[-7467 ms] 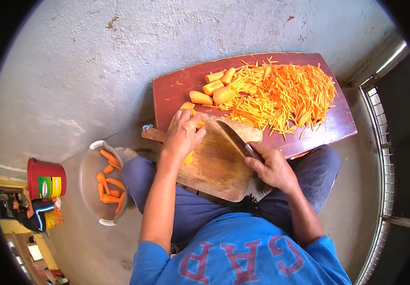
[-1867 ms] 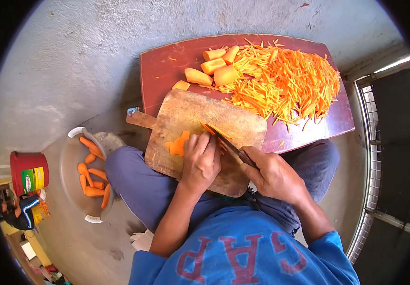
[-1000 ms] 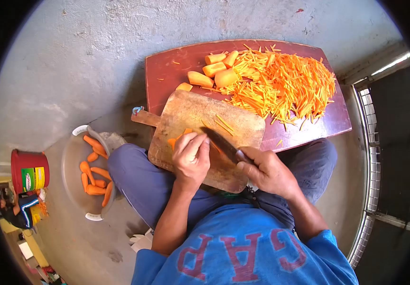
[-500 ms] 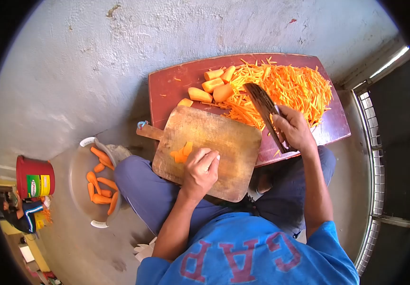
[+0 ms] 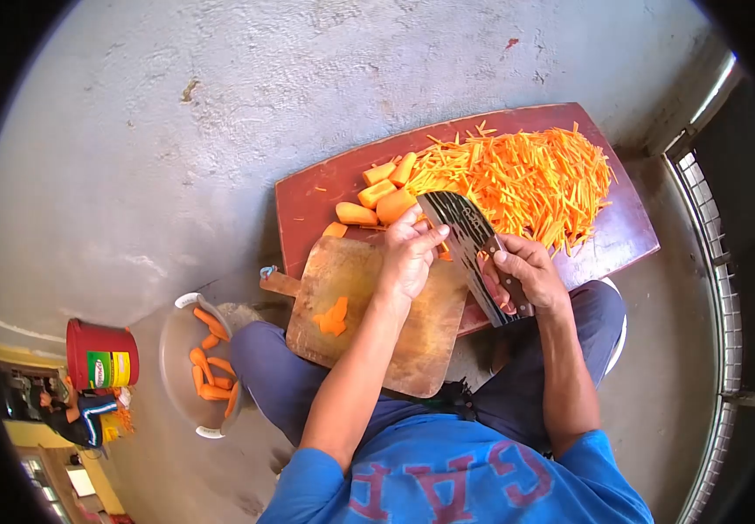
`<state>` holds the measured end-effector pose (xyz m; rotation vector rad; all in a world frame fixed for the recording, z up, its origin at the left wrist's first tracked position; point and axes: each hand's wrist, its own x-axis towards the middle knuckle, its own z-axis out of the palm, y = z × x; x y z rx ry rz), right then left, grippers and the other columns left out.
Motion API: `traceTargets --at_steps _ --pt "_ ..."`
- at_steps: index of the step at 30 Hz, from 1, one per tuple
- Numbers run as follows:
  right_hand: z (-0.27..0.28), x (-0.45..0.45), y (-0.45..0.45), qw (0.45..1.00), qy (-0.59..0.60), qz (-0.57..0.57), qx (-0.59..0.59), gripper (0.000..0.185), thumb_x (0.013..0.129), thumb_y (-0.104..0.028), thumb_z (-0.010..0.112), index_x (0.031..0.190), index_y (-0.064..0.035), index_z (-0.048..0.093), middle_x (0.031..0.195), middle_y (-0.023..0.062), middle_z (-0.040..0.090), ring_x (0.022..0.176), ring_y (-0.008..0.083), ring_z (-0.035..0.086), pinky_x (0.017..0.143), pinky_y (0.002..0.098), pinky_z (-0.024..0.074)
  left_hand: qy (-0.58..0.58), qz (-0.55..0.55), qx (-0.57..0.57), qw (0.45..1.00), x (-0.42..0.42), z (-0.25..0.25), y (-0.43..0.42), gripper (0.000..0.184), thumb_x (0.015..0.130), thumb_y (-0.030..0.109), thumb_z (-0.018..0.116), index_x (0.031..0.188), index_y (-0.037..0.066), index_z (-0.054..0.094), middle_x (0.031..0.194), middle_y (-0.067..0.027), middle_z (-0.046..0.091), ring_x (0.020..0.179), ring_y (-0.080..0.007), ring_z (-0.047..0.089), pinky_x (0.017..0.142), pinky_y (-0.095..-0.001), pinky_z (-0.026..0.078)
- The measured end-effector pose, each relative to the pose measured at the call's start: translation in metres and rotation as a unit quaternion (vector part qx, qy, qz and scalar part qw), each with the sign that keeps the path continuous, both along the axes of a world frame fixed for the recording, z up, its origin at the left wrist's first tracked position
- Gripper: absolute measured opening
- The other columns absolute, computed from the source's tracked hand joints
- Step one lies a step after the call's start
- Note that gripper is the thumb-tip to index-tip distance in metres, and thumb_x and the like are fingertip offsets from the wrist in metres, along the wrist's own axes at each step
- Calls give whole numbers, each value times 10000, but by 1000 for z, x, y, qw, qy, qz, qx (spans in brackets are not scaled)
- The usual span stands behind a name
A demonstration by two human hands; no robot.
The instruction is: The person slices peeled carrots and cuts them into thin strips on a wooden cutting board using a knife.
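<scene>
My right hand (image 5: 530, 272) is closed round the dark handle of a wide-bladed knife (image 5: 462, 223), held up at a tilt over the right edge of the cutting board. Against the blade's left edge, near its upper end, my left hand (image 5: 408, 258) has its thumb and fingers pinched. The wooden cutting board (image 5: 321, 275) rests across my lap, its short handle pointing left. A few thin carrot slices (image 5: 332, 317) lie on the board, left of my left forearm. Just beyond the board, cut carrot chunks (image 5: 377, 192) sit beside a heap of carrot strips (image 5: 526, 183).
A dark red table (image 5: 299, 214) bears the carrots and stands by the wall. On the floor to the left is a basin (image 5: 176, 371) with several whole carrots. Farther left stand a red bucket (image 5: 102, 341) and another person (image 5: 80, 415). A barred door frame (image 5: 709, 227) is on the right.
My left hand has left the carrot slices on the board and moved up and right to the blade. The knife has shifted slightly left and down, its flat turned more into view.
</scene>
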<state>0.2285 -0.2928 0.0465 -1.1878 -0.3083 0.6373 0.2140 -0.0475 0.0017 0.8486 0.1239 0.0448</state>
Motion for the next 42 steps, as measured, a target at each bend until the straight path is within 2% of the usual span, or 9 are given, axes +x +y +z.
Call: traceTargets --at_steps 6,7,13,17,22,28,33,38,42 --pt "-17 17 -20 996 1 -86 38 277 1168 -258 705 1274 -2 711 821 22 658 532 96 621 419 272 496 30 -4 45 999 22 -30 5 493 1050 -80 758 1531 -75 647 1314 -144 798 1157 -227 791 1039 -358 633" --pt "-17 18 -24 994 5 -101 31 285 1160 -263 713 1276 -2 714 822 21 654 531 97 622 412 276 498 37 17 63 997 22 -27 1 439 1028 -119 752 1460 -106 676 1138 -138 804 1049 -213 791 1021 -332 638" --pt "-15 20 -26 994 -13 -105 2 279 1160 -256 707 1277 -3 715 817 25 658 528 94 615 416 279 489 -16 54 320 946 34 6 1 415 1070 -52 740 1483 -88 735 1296 -183 849 1194 -195 800 1080 -331 618" --pt "-26 20 -26 997 -24 -68 2 274 1162 -228 696 1294 12 707 809 32 659 528 100 608 422 282 488 -48 109 492 862 1 32 21 268 1061 0 766 1317 -43 831 1269 -186 862 1160 -253 821 1063 -380 615" --pt "-17 12 -14 998 -17 -57 30 338 1151 -244 730 1350 24 682 803 40 653 545 101 603 438 266 481 -100 125 785 599 -98 56 86 363 917 62 896 1262 -16 817 1264 -166 801 1257 -441 708 1105 -523 569" --pt "-6 -15 12 998 -22 66 1 491 1083 -296 825 1413 33 672 868 36 675 596 82 618 461 235 473 86 88 747 653 -206 45 115 543 865 91 950 1375 3 787 1384 -169 750 1285 -415 692 1143 -495 550" --pt "10 -59 52 985 -11 136 -101 515 1100 -174 770 1551 43 651 860 -26 664 607 62 617 464 249 448 50 126 724 676 -213 23 106 570 876 -3 919 1426 -30 771 1319 -194 738 1253 -387 735 1072 -451 592" --pt "24 -73 81 959 -79 178 -207 475 1121 -177 734 1539 37 665 842 -30 648 608 52 580 489 249 440 42 121 617 776 -201 9 89 517 909 -51 863 1410 -50 738 1258 -241 706 1149 -443 727 1025 -481 584" --pt "32 -76 91 932 -107 230 -260 465 1132 -190 715 1553 5 683 805 -27 647 604 46 567 481 261 423 27 184 725 664 -203 7 84 544 893 36 927 1409 -20 763 1272 -198 710 1198 -431 689 1051 -494 579"
